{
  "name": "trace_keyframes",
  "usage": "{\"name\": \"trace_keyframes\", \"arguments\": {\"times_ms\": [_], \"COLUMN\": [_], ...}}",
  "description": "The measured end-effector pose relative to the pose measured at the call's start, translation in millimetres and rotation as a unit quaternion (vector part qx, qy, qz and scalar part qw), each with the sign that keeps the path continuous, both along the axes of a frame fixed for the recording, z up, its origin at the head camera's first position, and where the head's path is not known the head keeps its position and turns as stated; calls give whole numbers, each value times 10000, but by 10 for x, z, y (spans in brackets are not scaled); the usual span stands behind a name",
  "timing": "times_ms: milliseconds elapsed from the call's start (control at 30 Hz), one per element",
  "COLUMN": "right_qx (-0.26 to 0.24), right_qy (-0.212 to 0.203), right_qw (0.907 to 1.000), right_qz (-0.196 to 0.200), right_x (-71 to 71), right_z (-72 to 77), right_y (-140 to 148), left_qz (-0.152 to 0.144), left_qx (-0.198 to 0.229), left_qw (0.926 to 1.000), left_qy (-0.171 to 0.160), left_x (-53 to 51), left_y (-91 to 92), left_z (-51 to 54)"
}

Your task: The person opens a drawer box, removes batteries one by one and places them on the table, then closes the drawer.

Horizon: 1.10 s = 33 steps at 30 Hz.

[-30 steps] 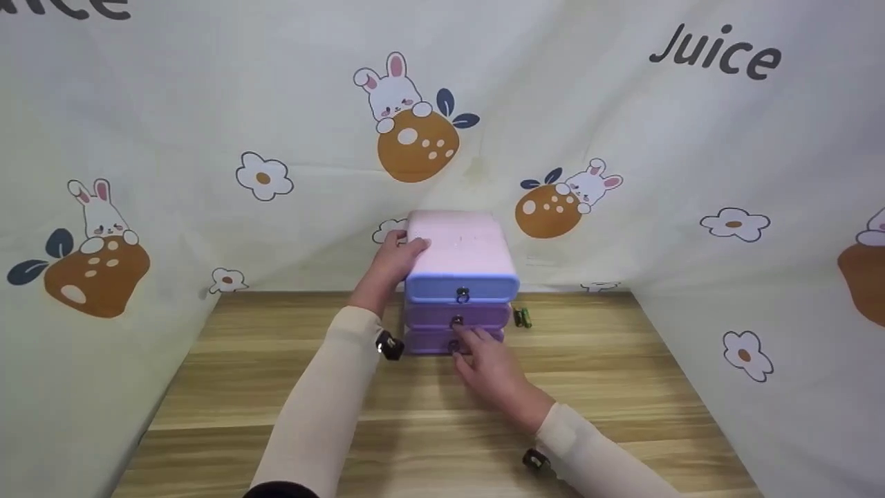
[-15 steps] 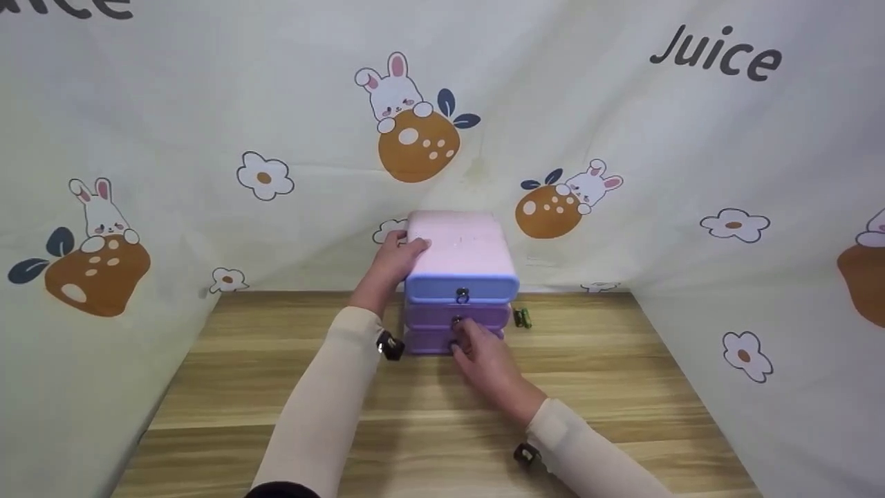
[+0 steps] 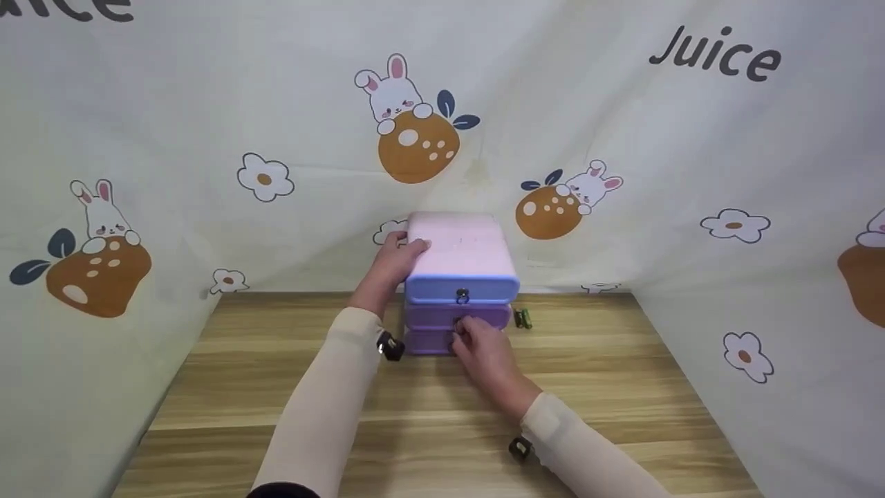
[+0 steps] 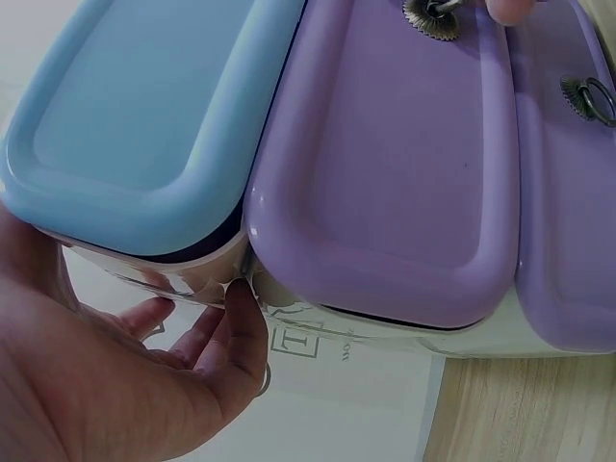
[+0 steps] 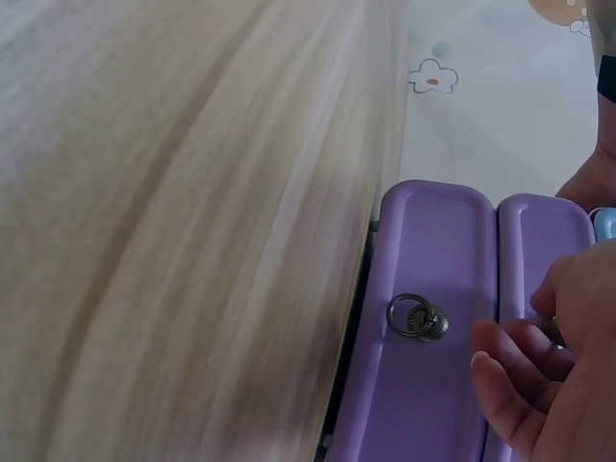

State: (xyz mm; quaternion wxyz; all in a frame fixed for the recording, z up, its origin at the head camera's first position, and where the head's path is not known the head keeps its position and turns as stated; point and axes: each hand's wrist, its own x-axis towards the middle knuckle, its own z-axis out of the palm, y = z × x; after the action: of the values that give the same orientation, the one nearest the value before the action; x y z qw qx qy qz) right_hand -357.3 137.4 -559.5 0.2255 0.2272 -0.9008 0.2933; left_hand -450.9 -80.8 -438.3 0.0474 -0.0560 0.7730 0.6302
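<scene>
A small drawer cabinet with a pink top (image 3: 462,243) stands at the back of the table. Its fronts are a blue top drawer (image 3: 434,289), a purple middle drawer (image 4: 404,164) and a purple bottom drawer (image 5: 433,231), all closed. My left hand (image 3: 394,266) grips the cabinet's upper left side, thumb on the top edge and fingers bent against the side wall. My right hand (image 3: 487,356) pinches the metal ring pull (image 4: 433,17) of the middle drawer. In the right wrist view, that pull is mostly hidden behind the fingers. The bottom drawer's ring pull (image 5: 417,320) hangs loose.
Two small batteries (image 3: 523,318) lie on the wooden table (image 3: 588,387) just right of the cabinet. Behind and at both sides hangs a pale printed cloth (image 3: 318,117). The blue drawer carries its own ring pull (image 3: 462,296).
My right hand's fingers have closed on the middle drawer's ring pull, and its wrist has shifted slightly left. The left hand and the cabinet have stayed put.
</scene>
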Motion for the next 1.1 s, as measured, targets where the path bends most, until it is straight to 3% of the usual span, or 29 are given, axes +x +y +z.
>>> {"name": "trace_keyframes", "arguments": {"times_ms": [233, 467, 967, 1100], "right_qx": [71, 85, 100, 111], "right_qy": [158, -50, 59, -27], "right_qw": [9999, 10000, 9999, 9998], "right_qz": [1, -12, 117, 161], "right_x": [1, 19, 93, 125], "right_z": [-39, -48, -45, -49], "right_y": [4, 13, 36, 50], "left_qz": [-16, -29, -41, -36], "left_qx": [-14, -55, 82, 22], "left_qw": [10000, 10000, 9997, 9999], "left_qy": [-49, -52, 216, 101], "left_x": [-19, -33, -21, -17], "left_y": [3, -4, -9, -5], "left_z": [-3, -17, -31, -18]}}
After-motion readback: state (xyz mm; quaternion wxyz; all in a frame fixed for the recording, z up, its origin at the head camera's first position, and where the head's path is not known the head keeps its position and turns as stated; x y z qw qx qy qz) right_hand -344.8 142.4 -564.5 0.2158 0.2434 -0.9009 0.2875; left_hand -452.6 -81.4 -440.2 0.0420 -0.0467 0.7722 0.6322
